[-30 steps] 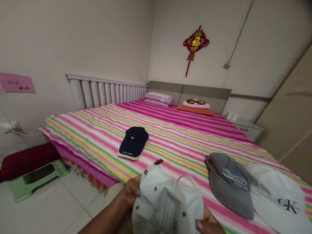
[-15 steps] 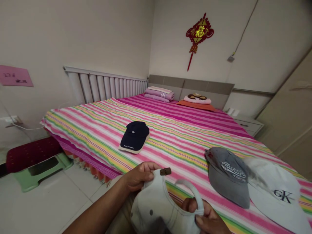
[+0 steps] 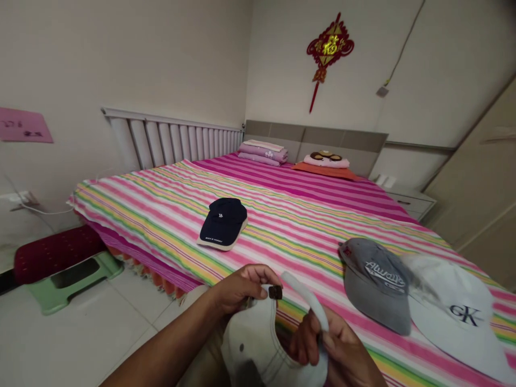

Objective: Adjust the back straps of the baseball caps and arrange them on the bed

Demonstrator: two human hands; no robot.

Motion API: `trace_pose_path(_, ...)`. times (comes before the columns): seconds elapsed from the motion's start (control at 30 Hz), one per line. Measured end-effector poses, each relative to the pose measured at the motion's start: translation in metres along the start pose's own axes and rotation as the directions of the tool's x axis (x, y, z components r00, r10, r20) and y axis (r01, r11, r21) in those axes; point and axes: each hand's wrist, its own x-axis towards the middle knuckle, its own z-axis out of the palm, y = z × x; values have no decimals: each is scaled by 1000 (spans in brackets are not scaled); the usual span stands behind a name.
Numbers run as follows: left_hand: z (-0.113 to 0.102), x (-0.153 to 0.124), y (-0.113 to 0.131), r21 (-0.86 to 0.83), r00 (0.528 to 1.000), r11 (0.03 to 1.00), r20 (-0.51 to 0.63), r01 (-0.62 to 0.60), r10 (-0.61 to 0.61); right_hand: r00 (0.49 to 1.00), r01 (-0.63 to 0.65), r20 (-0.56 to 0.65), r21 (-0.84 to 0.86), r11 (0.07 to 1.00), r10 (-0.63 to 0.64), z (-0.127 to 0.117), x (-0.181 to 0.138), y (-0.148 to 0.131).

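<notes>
Low in the middle of the view I hold a pale white cap [image 3: 258, 344] with both hands. My left hand [image 3: 242, 287] pinches the back of the cap beside its small brown buckle [image 3: 275, 292]. My right hand [image 3: 330, 349] is closed on the cap's white adjuster strap [image 3: 306, 303], which arcs up between the two hands. A navy cap [image 3: 223, 223] lies on the striped bed [image 3: 169, 209] beyond my hands. To the right lie a grey cap [image 3: 377, 282] and a white cap with dark letters [image 3: 455, 317], side by side and touching.
The bed's corner and fringe hang over a white tiled floor [image 3: 80, 333]. A green stool with a dark red cushion [image 3: 60, 263] stands at the left. A white radiator [image 3: 173, 142], folded pillows [image 3: 264, 151] at the headboard, a nightstand [image 3: 411, 201] and a wardrobe [image 3: 484, 183] ring the bed.
The cap has been turned and lowered in my hands. My right hand has shifted from the cap's edge onto the strap and lifted it. The view has tilted down a little.
</notes>
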Motion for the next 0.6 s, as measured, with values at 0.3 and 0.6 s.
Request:
trace_pose_path(0.3,13,5,5,27,994,997,82,-75,72,995,-80,52,-81,993,84,4,14,-30)
trace_pose_path(0.6,16,9,-6,29,998,998,30,-54,53,960,-133,-278,-556,820,-32,13,31,-24)
